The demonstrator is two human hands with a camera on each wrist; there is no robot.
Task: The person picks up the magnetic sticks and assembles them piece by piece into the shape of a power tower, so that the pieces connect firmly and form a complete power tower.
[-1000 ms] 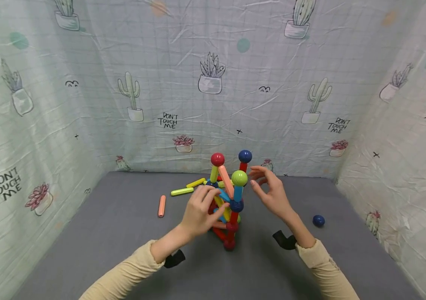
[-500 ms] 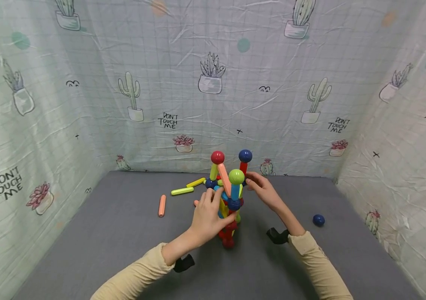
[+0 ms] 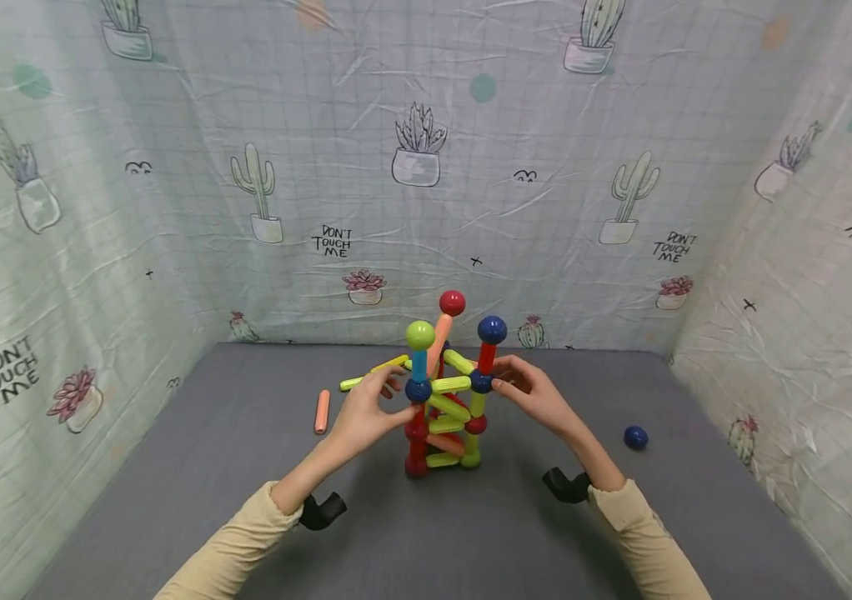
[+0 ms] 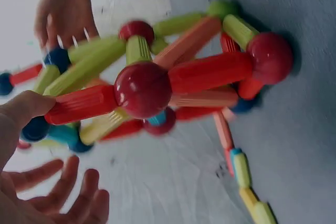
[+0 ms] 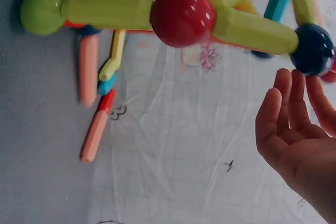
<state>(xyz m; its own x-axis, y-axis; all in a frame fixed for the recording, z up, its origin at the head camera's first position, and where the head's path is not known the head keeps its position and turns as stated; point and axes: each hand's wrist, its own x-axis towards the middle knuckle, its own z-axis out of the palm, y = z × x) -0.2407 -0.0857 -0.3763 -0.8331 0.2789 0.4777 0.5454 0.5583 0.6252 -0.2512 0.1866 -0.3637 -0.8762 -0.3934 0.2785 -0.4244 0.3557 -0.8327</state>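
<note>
A standing tower of coloured magnetic rods and balls (image 3: 450, 384) rises between both hands. My left hand (image 3: 363, 406) is at its left side; in the left wrist view the thumb (image 4: 26, 106) touches a red rod (image 4: 84, 104) beside a blue ball (image 4: 35, 129), and the other fingers spread loosely away from the rods. My right hand (image 3: 534, 393) is at the right, its fingertips at a blue ball (image 5: 312, 49) under an upright red rod (image 3: 487, 358). Green (image 3: 420, 335), red (image 3: 452, 302) and blue (image 3: 492, 330) balls top the tower.
An orange rod (image 3: 322, 412) lies on the grey table (image 3: 246, 467) left of the tower, with yellow rods (image 3: 388, 363) behind. A loose blue ball (image 3: 635, 437) sits at the right. A cactus-print cloth (image 3: 426, 225) surrounds the table.
The tower has turned: its green-topped post swung left and its red-topped ball moved right. My left hand moved left with that post; my right hand came in to the blue ball.
</note>
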